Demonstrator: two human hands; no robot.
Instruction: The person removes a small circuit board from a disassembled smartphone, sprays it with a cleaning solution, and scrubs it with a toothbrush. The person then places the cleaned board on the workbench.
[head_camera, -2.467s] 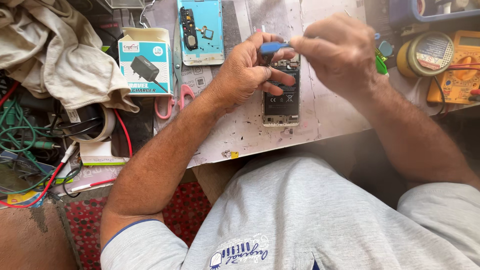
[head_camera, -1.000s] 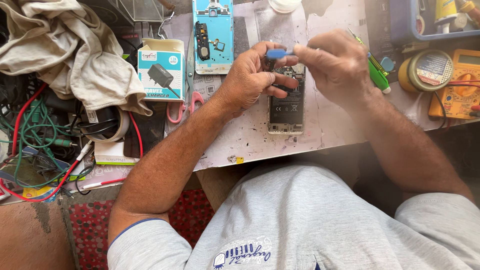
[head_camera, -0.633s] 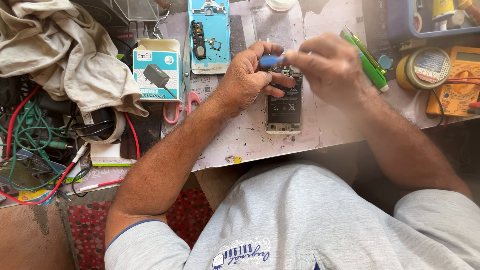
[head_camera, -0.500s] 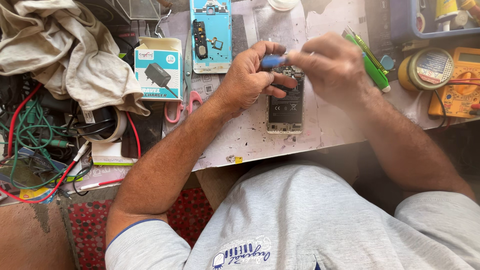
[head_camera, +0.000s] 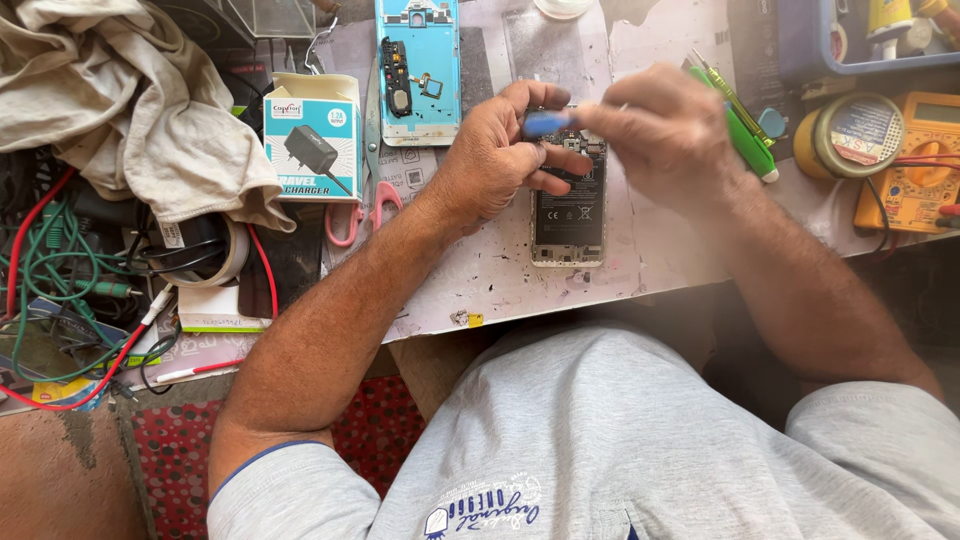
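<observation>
1. steadying the opened phone (head_camera: 569, 205) with the left hand (head_camera: 497, 160), fingers curled over its top-left edge so it can't slide around on the worktable (head_camera: 480, 290). it lies flat, back cover off, battery facing up
2. right hand (head_camera: 665, 135) is pinched around a small blue-handled tool (head_camera: 545, 123), probably a mini screwdriver, held up near the top end of the phone. the tip is hidden between the hands, so can't tell if it's touching anything
3. the light blue back cover (head_camera: 418, 60) lies just beyond the left hand, out of the way but close
4. a green-handled tool (head_camera: 742, 135) sits right behind the right hand, with a yellow multimeter (head_camera: 915, 160) and a round tin (head_camera: 845, 135) further right
5. off to the left there's a charger box (head_camera: 312, 140), pink-handled scissors (head_camera: 365, 205), a crumpled cloth (head_camera: 130, 110) and tangled wires (head_camera: 60, 290), well apart from the work
</observation>
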